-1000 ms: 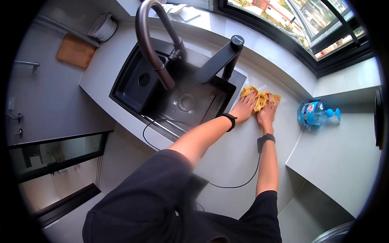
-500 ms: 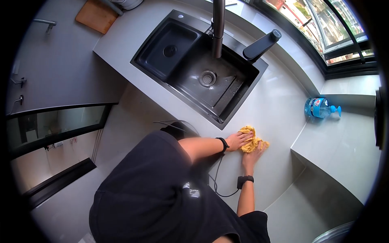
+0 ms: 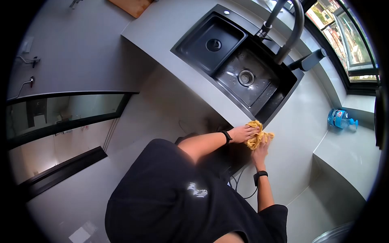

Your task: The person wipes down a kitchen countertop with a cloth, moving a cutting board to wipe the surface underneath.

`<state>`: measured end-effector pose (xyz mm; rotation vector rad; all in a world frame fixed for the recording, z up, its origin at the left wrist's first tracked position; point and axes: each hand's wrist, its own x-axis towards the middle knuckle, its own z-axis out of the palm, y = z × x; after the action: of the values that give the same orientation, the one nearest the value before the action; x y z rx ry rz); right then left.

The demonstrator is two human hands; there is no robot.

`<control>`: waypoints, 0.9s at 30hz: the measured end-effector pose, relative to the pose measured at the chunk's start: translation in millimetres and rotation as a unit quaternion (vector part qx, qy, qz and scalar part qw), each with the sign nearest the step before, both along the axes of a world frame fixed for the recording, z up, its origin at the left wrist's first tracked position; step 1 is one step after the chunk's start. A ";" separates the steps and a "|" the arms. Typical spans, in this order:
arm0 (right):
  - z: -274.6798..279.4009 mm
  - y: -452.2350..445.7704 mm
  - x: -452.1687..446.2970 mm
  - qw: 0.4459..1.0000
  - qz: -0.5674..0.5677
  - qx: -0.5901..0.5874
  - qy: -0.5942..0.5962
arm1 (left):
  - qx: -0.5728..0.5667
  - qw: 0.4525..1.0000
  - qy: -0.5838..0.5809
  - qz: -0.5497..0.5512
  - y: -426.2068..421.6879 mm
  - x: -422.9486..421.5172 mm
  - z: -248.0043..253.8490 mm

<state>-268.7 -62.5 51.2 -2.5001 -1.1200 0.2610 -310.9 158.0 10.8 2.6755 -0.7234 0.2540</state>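
Head view: a blk-shirted person, closest to the lens btwn 7 and 8 o'clock, leans over a pale worktop; clock positions are read from the yellow cloth. At 6, the R hand, w/ a blk wrist unit and a cable at its wrist, lies palm down, unclenched, fingers extended over the cloth. From 9, the L hand, a blk band on its wrist, rests likewise, approx flat, fingers stretched across the same rumpled fabric. The cloth sits at the worktop's front edge, by the near corner of a blk double-bowl sink; can't tell if it touches the rim. The sink spreads btwn 11 and 1, its round drain near 12. Farther out: a blue pump bottle just shy of 3, a blk angled fixture at 1, a curved faucet btwn 12 and 1, and a blk-framed window btwn 1 and 2.
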 end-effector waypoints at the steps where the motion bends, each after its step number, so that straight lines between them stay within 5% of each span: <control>1: 4.7 20.8 -2.3 1.000 0.011 0.023 0.015 | 0.000 1.000 0.000 0.016 20.9 -9.2 2.8; 3: -5.1 82.0 -2.1 0.990 0.129 -0.020 -0.054 | 0.008 0.995 -0.016 0.098 83.4 -29.7 4.0; 9: -22.3 228.1 -13.4 0.975 0.201 0.022 -0.089 | 0.162 0.944 0.022 0.287 207.8 -70.6 12.3; 16: -51.6 376.9 -27.6 0.965 0.229 0.056 -0.113 | 0.147 0.853 0.203 0.459 293.8 -66.3 -5.5; 27: -26.4 245.7 -1.5 0.977 0.207 0.023 -0.036 | 0.132 0.944 0.157 0.260 192.5 -64.2 31.0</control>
<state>-270.2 183.2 24.8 -2.2294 -1.6543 0.2542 -375.1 350.6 41.8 3.0162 0.0633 -0.1531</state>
